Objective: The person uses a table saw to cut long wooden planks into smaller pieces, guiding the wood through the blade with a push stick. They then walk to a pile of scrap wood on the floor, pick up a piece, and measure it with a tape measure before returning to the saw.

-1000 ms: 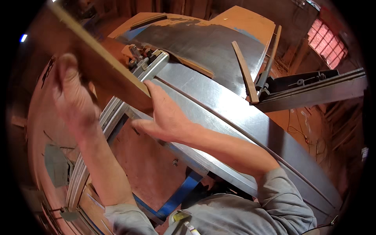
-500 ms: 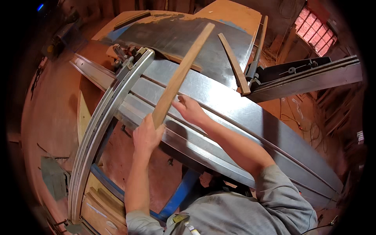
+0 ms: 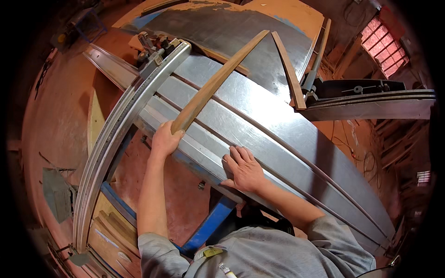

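My left hand (image 3: 165,139) is closed around the near end of a long brown wooden strip (image 3: 221,78). The strip slants away to the right across a grooved metal machine table (image 3: 292,134), its far end over the dark sheet beyond. Lower and to the right, my right hand (image 3: 244,169) rests with fingers apart on the table's near ribbed edge, holding nothing. A second, shorter wooden strip (image 3: 288,69) lies past the table, its far end close to the first strip's tip.
A long metal fence rail (image 3: 125,106) crosses the table's left side, with a clamp-like fitting (image 3: 153,51) on it. Another rail (image 3: 371,109) juts out at the right. Below left are stacked wooden boards (image 3: 113,229) beside a blue frame (image 3: 211,224).
My right hand has left the strip's side and come down toward me onto the table's near edge, fingers spreading. The held strip's near end has shifted slightly left and lowered.
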A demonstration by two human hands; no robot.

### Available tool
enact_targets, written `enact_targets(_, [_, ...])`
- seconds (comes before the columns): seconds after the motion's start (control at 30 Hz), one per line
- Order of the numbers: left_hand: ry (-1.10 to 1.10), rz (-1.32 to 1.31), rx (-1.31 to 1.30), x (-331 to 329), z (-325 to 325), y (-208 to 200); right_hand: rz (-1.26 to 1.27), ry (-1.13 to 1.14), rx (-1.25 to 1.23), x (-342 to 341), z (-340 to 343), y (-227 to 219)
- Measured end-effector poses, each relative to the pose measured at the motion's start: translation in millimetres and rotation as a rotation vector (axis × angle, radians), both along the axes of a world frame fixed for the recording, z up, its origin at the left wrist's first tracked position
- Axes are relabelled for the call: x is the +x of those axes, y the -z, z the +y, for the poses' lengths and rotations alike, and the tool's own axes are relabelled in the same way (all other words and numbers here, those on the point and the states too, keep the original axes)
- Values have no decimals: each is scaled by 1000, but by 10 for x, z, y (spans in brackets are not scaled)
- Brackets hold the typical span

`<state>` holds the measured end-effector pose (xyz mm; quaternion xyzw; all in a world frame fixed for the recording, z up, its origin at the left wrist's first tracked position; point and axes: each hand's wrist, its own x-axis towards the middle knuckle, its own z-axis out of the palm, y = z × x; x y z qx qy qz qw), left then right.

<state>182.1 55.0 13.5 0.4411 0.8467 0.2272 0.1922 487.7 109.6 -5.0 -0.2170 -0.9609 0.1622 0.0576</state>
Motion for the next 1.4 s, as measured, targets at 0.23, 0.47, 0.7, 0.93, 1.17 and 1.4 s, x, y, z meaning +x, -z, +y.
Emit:
enact_targets(0.23, [-108,397,112,-41,25,153,1,49,-41,53,-90,-41])
enact_targets(0.47, [-107,557,270,-345,176,336,-50,84,12,41,-214,-72])
enact_targets(0.7, [-159,454,282,-520,411,373,-136,77,16,18,-263,-142])
enact_targets(0.93, [-172,471,301,-721,767,389,-178,91,-9,7,-289,-202])
enact_targets(1.17, [-200,569,359,-873,1011,465,-145,72,39,-15,-267,-229])
enact_targets(1.4, [-221,647,317,-872,1025,438,-193,68,23,-17,-224,-210])
